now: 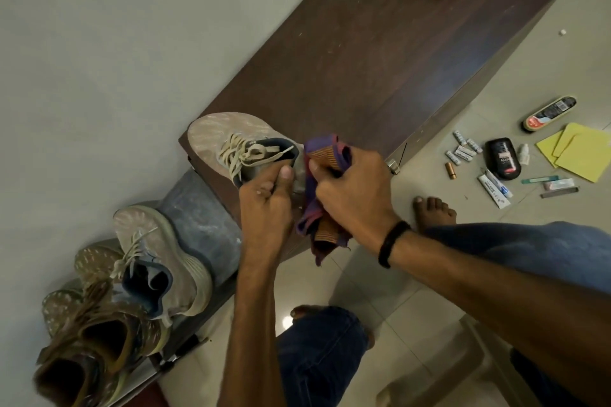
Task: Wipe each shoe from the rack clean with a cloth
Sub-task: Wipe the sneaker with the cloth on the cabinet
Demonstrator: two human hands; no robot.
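left grip [264, 198] clasps the shoe [218, 132] at its heel on the tabletop [380, 59], right grip [353, 188] clutching the cloth [325, 149] against it.

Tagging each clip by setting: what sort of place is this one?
Probably a home, perhaps near the entrance: shoes crowd a low rack beside a dark wooden cabinet against a plain wall, and batteries lie scattered on the tiled floor.
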